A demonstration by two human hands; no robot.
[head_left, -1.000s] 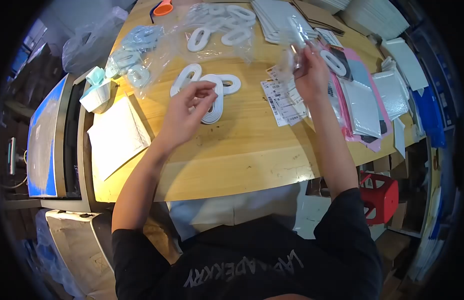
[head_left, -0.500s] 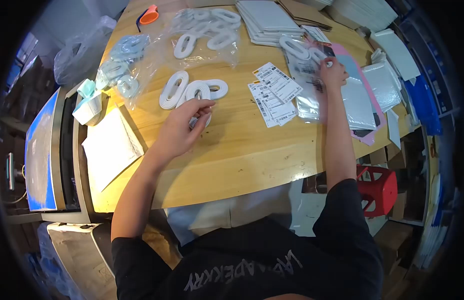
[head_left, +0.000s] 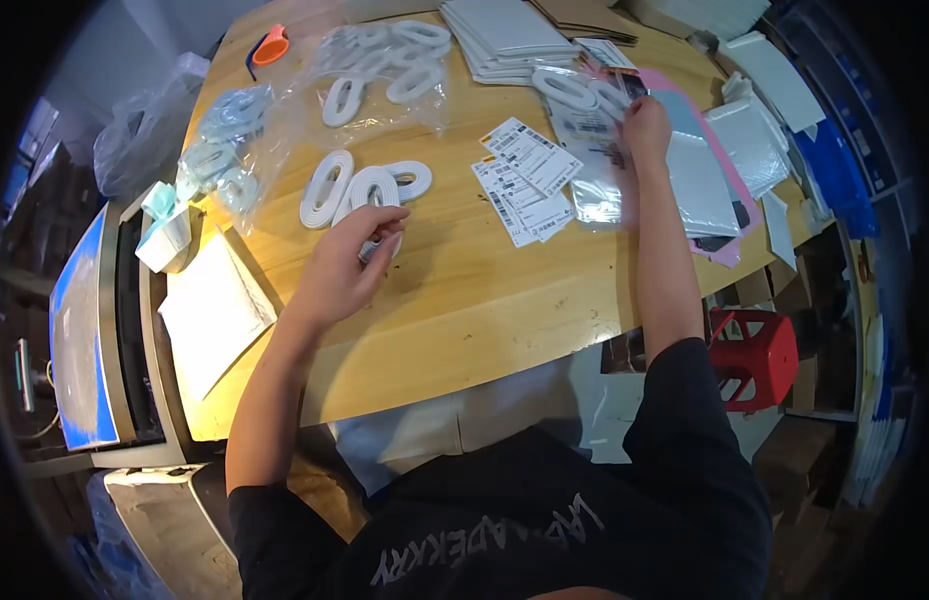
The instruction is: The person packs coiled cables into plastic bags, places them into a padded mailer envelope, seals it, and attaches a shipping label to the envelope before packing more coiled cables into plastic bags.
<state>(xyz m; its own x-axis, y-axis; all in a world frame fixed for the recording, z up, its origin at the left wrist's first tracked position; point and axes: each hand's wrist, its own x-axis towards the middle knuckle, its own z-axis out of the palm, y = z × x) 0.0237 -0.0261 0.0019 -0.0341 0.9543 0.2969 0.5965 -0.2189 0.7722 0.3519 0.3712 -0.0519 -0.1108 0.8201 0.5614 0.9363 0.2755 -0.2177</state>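
My left hand (head_left: 339,262) is curled over the near end of a group of oval coils of flat white lace (head_left: 372,190), thumb and fingers around a white coil mostly hidden by the hand. A second coil (head_left: 326,190) lies left of it, a third (head_left: 412,180) to the right, partly overlapped. My right hand (head_left: 646,133) is closed at the end of another white coil (head_left: 609,97), which lies beside one more coil (head_left: 564,90) over clear plastic bags (head_left: 596,195). Its fingertips are partly hidden. Printed labels (head_left: 524,190) lie between the hands.
Clear bags with several white coils (head_left: 414,85) and bluish coils (head_left: 234,110) lie farther back. White mailers (head_left: 509,35) are stacked behind. A padded envelope (head_left: 214,310) and tape roll (head_left: 166,240) sit left. An orange ring-shaped item (head_left: 271,47) lies far left; a red stool (head_left: 754,360) stands right.
The whole view has shifted, so the table's things appear farther left. My right hand has turned, and the coil end at its fingertips is less visible. My left hand stays by the coils.
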